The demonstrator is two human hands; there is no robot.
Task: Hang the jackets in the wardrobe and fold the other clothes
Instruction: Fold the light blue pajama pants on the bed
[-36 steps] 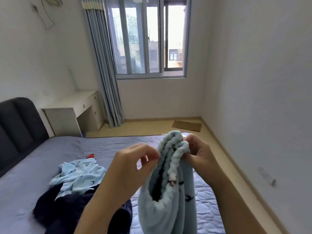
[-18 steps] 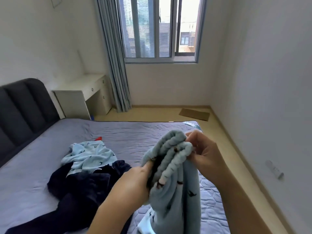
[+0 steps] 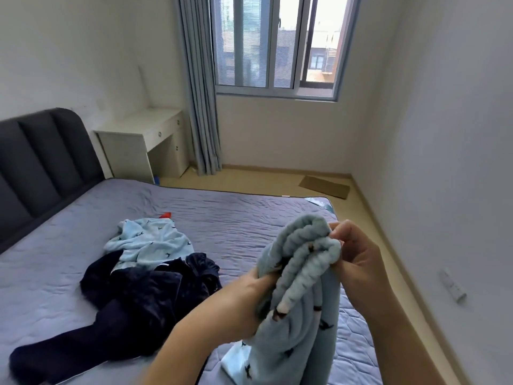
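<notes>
Bedroom w/ window (image 3: 277, 43) & grey curtain (image 3: 201, 87) on the far wall, desk (image 3: 138, 134) beside the headboard (image 3: 41, 157), purple-grey bed (image 3: 236, 212) in front. My left hand (image 3: 244, 298) grips the light blue garment (image 3: 299, 337) under its bunched elastic edge, fingers buried in fabric; right hand (image 3: 358, 259) pinches that edge's top. Garment hangs over the bed's near corner, bottom cut off. Navy clothes (image 3: 138, 301) & a second blue piece (image 3: 150, 243) lie heaped mid-bed; small red thing (image 3: 165, 215) behind, can't tell what.
</notes>
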